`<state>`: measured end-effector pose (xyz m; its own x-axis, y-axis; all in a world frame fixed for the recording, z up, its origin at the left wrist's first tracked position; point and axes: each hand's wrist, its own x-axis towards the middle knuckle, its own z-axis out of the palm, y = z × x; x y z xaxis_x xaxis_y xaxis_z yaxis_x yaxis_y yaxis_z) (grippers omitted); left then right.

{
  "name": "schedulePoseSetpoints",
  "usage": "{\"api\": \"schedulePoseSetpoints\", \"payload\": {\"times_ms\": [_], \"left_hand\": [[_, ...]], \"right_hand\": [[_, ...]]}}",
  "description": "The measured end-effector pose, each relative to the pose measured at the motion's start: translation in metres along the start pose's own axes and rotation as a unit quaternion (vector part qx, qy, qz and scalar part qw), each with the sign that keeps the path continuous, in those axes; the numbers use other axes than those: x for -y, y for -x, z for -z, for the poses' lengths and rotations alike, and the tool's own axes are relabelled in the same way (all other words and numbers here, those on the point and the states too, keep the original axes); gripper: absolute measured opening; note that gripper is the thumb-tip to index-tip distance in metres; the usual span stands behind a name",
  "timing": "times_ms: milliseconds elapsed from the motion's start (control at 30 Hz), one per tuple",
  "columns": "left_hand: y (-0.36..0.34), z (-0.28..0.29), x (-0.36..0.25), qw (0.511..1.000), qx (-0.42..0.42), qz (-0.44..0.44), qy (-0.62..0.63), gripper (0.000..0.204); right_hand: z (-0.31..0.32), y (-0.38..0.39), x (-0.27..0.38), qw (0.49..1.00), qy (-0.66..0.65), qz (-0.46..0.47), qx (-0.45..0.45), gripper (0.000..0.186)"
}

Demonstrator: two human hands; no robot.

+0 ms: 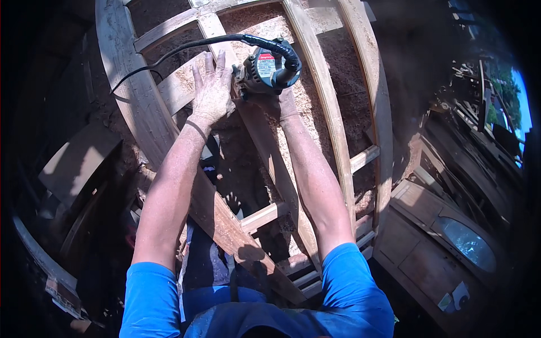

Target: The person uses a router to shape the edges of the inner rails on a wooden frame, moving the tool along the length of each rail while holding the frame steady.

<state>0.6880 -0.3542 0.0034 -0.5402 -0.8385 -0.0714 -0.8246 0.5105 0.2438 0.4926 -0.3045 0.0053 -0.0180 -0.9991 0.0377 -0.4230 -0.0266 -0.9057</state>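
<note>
A corded router (265, 70) with a dark round body, a label on top and a taped cord stands on a wooden lattice frame (329, 93). My right hand (288, 106) grips it from the near right side; the tool's body hides most of those fingers. To the left of the router, my left hand (212, 94) lies with fingers stretched out and apart over a slat, holding nothing. Its thumb side is close to the tool. The black cord (186, 45) runs left from the router over the frame's thick left rail (149, 107).
Sawdust and shavings (310, 107) cover the ground under the frame and cling to its bars. At the lower right lies a wooden panel (414, 239) with an oval glassy inset (468, 242). Boards (468, 146) are piled on the right, and a flat board (81, 160) is on the left.
</note>
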Motion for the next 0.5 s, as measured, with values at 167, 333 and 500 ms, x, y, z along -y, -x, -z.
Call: {"api": "schedulePoseSetpoints", "payload": {"times_ms": [167, 333, 500], "left_hand": [[0.039, 0.002, -0.044, 0.996, 0.080, 0.003, 0.028, 0.079], [0.076, -0.010, -0.074, 0.992, 0.046, -0.036, 0.111, 0.094], [0.103, -0.024, -0.089, 0.991, 0.021, -0.044, 0.121, 0.092]], "right_hand": [[0.012, 0.066, -0.002, 0.996, -0.072, -0.044, -0.029, 0.072], [0.017, 0.115, 0.003, 0.983, -0.157, -0.080, -0.044, 0.071], [0.019, 0.140, 0.012, 0.971, -0.217, -0.087, -0.049, 0.070]]}}
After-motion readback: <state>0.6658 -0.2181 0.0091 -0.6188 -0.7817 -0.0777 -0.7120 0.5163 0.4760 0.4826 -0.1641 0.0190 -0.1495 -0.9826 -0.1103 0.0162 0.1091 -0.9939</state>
